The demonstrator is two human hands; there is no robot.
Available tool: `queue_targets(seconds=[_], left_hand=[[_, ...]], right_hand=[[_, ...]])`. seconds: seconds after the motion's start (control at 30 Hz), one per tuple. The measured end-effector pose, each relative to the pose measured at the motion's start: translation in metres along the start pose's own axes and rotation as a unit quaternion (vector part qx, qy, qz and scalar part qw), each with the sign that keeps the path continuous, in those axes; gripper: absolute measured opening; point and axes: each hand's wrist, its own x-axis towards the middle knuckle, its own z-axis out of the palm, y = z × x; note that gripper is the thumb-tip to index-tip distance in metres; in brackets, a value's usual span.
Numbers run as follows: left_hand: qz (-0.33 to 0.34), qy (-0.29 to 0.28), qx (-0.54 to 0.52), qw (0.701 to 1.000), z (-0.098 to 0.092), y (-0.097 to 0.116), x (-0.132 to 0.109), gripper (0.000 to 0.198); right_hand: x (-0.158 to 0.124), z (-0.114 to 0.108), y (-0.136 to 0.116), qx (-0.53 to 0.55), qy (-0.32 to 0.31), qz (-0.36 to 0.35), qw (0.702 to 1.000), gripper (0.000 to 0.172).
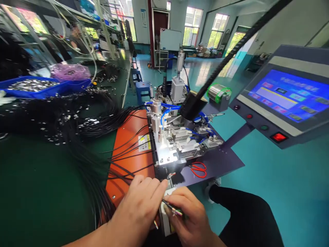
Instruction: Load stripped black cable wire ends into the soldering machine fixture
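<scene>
My left hand (145, 199) is closed at the front end of the machine, its fingers bent over black cables that run in from the left. In my right hand (189, 212), thumb and fingers pinch the end of a black cable (168, 204), where thin coloured wires stick out. Another stripped wire end (156, 225) shows below my left hand. Both hands are close together over a pale metal block (166, 219). Just beyond them stands the machine (185, 144), with metal cylinders, blue air tubes and several cables lying across its orange side (131, 137).
Bundles of black cables (89, 171) spread over the green table (23, 192). Blue trays (38, 90) of metal parts stand behind. Red-handled scissors (199, 169) lie on the dark plate. At right is a control screen (290, 92); a black flexible arm (231, 51) crosses above. A person sits far left.
</scene>
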Motion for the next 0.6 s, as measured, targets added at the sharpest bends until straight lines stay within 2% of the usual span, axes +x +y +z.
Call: queue_targets(seconds=[0.1, 0.17, 0.3, 0.43, 0.6], left_hand=[[0.041, 0.087, -0.069, 0.993, 0.001, -0.003, 0.005, 0.031], [0.065, 0.110, -0.102, 0.987, 0.003, -0.005, 0.008, 0.029], [0.071, 0.092, -0.162, 0.980, 0.011, -0.009, 0.007, 0.026], [0.050, 0.080, -0.161, 0.982, 0.017, -0.012, 0.006, 0.028], [0.041, 0.075, -0.166, 0.982, 0.026, -0.013, 0.007, 0.028]], right_hand=[[-0.004, -0.007, 0.006, 0.001, 0.019, 0.034, 0.999, 0.033], [-0.008, -0.011, 0.011, 0.007, 0.018, 0.067, 0.998, 0.025], [-0.011, -0.019, 0.014, 0.026, 0.008, 0.150, 0.988, 0.011], [-0.008, -0.025, 0.017, 0.013, 0.013, 0.192, 0.981, 0.009], [-0.013, -0.025, 0.015, -0.014, 0.053, 0.271, 0.961, 0.013]])
